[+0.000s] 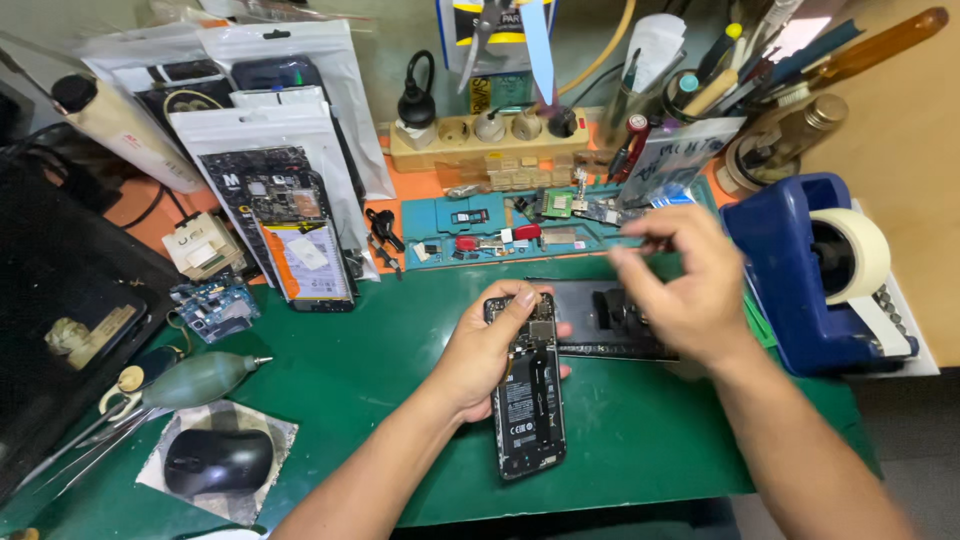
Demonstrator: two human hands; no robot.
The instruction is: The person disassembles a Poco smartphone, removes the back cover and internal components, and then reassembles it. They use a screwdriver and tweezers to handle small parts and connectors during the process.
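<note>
Green mat (640,440) under everything, and on it my opened phone (528,400), back cover off, battery and board showing. Its long axis runs almost straight toward and away from me, top end far, bottom end near my chest, tilted only a touch.

My left hand (485,355) has it from the left side: fingers wrapped under and around the upper half, thumb laid across the top edge, clamped on the body so it sits steady.

My right hand (685,280) is up and to the right of the phone, above it and not touching it, hanging over the dark removed cover (600,318) that lies just behind the handset. Thumb and forefinger are drawn together in a pinch; the hand is blurred, so I can't tell whether anything small sits between them.

So the phone's top end lies down and to the left of that pinch, near but apart. The left hand is the nearer one, being already on it.

Blue parts tray (440,228) sits beyond, tape dispenser (820,270) off to my right.
</note>
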